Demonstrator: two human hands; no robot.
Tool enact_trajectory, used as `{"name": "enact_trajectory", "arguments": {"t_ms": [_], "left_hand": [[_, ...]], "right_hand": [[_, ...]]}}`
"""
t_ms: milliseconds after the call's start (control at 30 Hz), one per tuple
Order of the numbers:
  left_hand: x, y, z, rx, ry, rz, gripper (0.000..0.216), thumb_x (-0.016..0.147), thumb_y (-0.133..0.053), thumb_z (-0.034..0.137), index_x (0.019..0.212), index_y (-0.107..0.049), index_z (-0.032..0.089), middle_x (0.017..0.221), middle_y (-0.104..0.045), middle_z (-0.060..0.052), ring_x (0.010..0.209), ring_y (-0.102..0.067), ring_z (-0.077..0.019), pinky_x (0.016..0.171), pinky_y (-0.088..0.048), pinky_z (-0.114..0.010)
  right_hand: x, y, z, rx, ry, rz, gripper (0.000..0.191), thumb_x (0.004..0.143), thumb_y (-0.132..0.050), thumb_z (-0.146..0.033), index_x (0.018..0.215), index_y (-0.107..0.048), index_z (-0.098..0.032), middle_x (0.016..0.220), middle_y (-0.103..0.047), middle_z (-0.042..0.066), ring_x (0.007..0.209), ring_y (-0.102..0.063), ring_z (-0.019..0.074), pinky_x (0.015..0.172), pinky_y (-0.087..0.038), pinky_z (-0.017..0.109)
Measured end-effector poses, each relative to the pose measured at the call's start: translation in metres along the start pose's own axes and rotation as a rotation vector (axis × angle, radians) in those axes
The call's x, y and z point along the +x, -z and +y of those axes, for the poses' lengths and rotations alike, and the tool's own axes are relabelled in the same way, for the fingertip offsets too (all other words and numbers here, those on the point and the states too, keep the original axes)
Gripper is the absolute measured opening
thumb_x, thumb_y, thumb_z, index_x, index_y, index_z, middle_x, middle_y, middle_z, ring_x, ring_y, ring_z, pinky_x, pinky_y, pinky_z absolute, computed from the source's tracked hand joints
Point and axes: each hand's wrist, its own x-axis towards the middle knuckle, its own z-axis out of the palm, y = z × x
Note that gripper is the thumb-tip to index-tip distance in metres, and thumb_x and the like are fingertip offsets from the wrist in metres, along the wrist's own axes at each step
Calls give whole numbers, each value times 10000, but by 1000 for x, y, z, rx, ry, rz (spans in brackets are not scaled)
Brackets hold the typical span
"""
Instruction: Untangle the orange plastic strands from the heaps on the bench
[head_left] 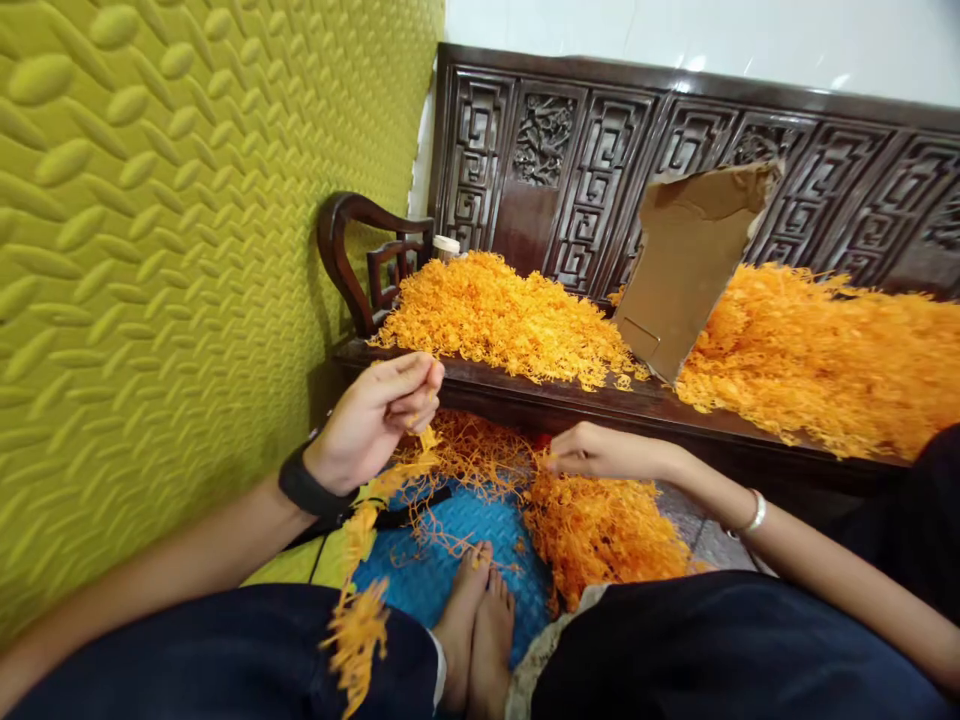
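My left hand [390, 410], with a black band on its wrist, is closed in a pinch. From it an orange frilly strand [364, 530] hangs down over my left thigh, ending in a fuller tuft. To the right, my right hand [585, 450] has its fingers bent and pressed together over a heap of orange curly strands [607, 530]. Whatever lies between those fingertips is hidden or too small to name. Thin, loose orange strings [480, 450] are tangled on the floor between both hands.
A dark carved wooden bench [540, 395] bears a left orange pile [510, 320] and a right orange pile [832, 350], parted by a leaning cardboard piece [675, 260]. Yellow padded wall [187, 300] borders the left. Bare feet [480, 620] rest on a blue mat [405, 570].
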Motion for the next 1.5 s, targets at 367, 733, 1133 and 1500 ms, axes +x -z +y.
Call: {"name": "enact_trajectory", "arguments": {"t_ms": [367,733,1133,1500], "left_hand": [[7,-13,-20,-8,156,-127,259,865,-429,218,679,-575,113,431,-239,77,384,-199,-40,405,-198,-166],[7,-11,-21,-39,183,-170,248,873,-427,266,787,-614,129,457,-376,56,402,-307,-48,428,-269,-176],[4,-14,-20,-7,241,-239,297,866,-410,274,679,-587,126,389,-304,72,357,-233,-42,403,-230,-188],[12,-8,-35,-41,85,179,567,745,-643,156,1243,-373,130,967,-647,-82,870,-615,-147,861,-439,-301]], "right_hand": [[-18,60,112,-567,-904,564,498,910,-292,-403,762,-661,-103,899,-652,195,854,-627,253,718,-421,312],[-19,59,121,-414,-861,778,385,809,-526,-390,1034,-635,-97,1011,-636,190,910,-611,279,752,-451,357],[55,1,-54,315,346,183,440,785,-618,-258,1214,-531,-208,1225,-561,43,1139,-489,170,1006,-358,334],[44,4,-67,302,49,702,184,737,-658,-333,811,-655,-165,731,-643,8,632,-527,100,624,-425,254]]}}
